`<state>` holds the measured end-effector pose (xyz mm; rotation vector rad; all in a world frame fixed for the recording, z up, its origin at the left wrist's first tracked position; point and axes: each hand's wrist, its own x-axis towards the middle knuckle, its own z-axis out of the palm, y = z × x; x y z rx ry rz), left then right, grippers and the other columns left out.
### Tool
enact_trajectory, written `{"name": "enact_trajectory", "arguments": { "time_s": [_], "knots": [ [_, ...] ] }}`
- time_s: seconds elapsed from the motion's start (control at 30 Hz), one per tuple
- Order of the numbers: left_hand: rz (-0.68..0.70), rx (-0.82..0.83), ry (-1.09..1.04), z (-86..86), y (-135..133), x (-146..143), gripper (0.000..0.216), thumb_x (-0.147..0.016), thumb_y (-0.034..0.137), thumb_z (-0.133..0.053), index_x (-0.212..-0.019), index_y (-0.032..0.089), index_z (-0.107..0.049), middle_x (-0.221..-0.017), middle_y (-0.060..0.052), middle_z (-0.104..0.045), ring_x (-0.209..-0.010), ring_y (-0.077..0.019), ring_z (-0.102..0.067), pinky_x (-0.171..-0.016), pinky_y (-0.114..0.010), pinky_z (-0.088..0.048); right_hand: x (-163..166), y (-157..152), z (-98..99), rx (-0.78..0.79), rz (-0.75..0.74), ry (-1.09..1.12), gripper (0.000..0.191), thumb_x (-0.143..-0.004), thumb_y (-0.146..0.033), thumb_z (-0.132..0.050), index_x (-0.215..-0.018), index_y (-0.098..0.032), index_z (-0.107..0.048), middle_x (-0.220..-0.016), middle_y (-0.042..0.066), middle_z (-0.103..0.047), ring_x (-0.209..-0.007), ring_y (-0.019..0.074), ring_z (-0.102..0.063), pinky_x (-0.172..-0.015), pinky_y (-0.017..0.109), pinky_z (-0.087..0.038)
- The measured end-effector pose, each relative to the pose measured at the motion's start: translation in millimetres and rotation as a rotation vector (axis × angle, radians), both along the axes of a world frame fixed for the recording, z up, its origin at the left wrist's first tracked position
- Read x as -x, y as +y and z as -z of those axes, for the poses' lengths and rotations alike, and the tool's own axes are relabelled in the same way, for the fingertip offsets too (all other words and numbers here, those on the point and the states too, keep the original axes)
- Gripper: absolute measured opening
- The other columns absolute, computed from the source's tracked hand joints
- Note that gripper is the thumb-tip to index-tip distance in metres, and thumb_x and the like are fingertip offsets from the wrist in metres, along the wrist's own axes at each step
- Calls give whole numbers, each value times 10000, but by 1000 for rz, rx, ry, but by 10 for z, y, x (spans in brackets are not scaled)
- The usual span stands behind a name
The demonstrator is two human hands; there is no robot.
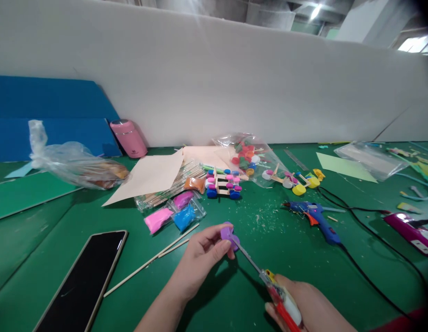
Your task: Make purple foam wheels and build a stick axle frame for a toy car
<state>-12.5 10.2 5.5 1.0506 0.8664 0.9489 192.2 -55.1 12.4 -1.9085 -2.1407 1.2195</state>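
My left hand [207, 256] is closed, pinching a small purple plastic piece [229, 236] with rounded lobes that looks like two caps together. My right hand [300, 302] is wrapped round a screwdriver [249, 258] with a long thin metal shaft and a handle showing clear, red, white and yellow parts. The shaft slants up to the left, and its tip meets the purple piece. Whether the tip has gone into the plastic I cannot tell. Two thin wooden sticks [150, 261] lie left of my left hand.
A phone [84, 281] lies at left. Behind my hands are clay packets [158, 220], a small stick-and-cap model [223, 183] and a bag of caps [248, 154]. To the right lie a blue glue gun [314, 216] with its cord and a magenta power strip [411, 233].
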Motion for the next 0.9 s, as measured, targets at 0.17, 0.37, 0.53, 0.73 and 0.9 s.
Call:
{"name": "enact_trajectory", "arguments": {
  "time_s": [0.17, 0.37, 0.53, 0.73, 0.9],
  "knots": [
    [15, -37, 48, -28, 1, 17, 303, -745, 286, -599, -1004, 128, -591, -772, -56, -637, -668, -149, -566, -656, -280, -441, -8, -35, 30, -105, -41, 11, 112, -731, -328, -491, -701, -223, -464, -601, -16, -593, -496, 128, -512, -444, 201, -290],
    [21, -81, 127, -125, 3, 14, 301, -761, 284, -575, -1004, 106, -574, -723, -36, -595, -650, -128, -529, -628, -242, -443, -16, -23, -62, -92, -114, -1, 138, -695, -335, -512, -738, -218, -452, -631, -3, -587, -503, 136, -483, -465, 214, -306],
    [41, -191, 300, -130, 12, 30, 326, -761, 291, -565, -1020, 93, -573, -839, -89, -605, -725, -165, -529, -652, -266, -441, -64, -9, -89, -112, -154, 18, 147, -700, -338, -531, -781, -225, -487, -669, -1, -601, -534, 141, -495, -504, 212, -326],
    [39, -237, 327, -112, -9, 41, 301, -776, 319, -540, -1006, 128, -573, -866, -82, -608, -743, -171, -539, -697, -283, -438, -37, 15, -187, -85, -148, 18, 198, -682, -379, -556, -792, -219, -516, -641, 2, -599, -554, 157, -512, -514, 217, -337],
    [37, -284, 407, -99, 7, 53, 280, -774, 322, -540, -990, 148, -579, -877, -76, -606, -773, -184, -535, -709, -287, -429, -42, 37, -274, -45, -153, 73, 221, -691, -406, -549, -801, -216, -530, -607, -3, -592, -558, 159, -509, -527, 222, -351]
  ]
}}
